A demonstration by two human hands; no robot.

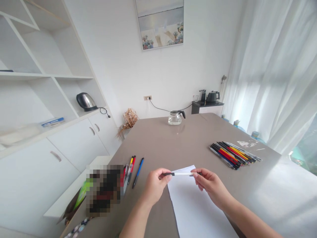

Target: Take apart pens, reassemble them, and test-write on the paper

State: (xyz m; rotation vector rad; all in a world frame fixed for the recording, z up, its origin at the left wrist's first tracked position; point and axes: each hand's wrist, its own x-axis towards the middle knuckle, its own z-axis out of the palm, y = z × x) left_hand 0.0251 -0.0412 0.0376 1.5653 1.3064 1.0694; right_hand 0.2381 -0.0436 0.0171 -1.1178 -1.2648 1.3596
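The left hand [156, 182] and right hand [209, 182] pinch opposite ends of a white pen [182, 174], probably for steadiness above the paper [198, 208].

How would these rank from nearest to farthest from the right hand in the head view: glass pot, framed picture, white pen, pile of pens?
1. White pen: in the fingers of the right hand.
2. Pile of pens: on the table's right side.
3. Glass pot: toward the table's far end.
4. Framed picture: on the wall beyond.
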